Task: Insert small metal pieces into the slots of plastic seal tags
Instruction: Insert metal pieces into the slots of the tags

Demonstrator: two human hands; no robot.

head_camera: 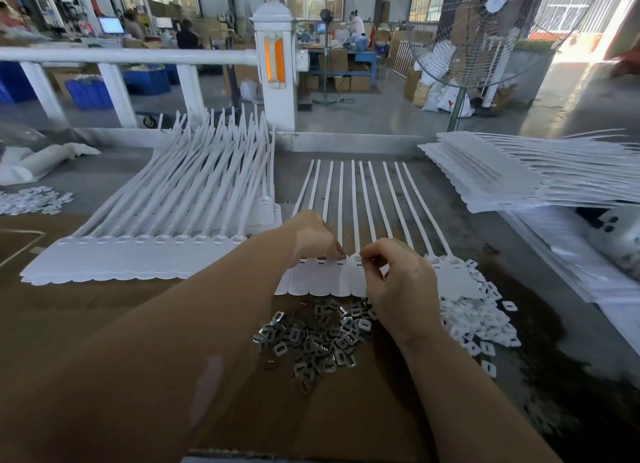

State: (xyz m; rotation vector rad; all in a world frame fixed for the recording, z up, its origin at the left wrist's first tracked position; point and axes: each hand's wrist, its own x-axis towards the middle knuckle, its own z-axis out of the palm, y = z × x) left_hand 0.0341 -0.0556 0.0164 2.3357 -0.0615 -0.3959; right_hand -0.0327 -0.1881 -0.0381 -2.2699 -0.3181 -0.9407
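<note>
The left hand (313,235) pinches a metal piece (343,255), apparently, at a slot of the strip of tags (325,279); right hand (398,282) fingers pinch beside it. Tilted, the piece could jam or drop among the loose clips (311,338).

Strip of seal tags (349,220): centre of table, straps pointing away. Metal pieces (311,338): heap in front of it, on cardboard (104,303). Plastic caps (478,320): right of heap. Tag stacks: left (166,213), far right (519,171). Fan (485,36): behind.
</note>
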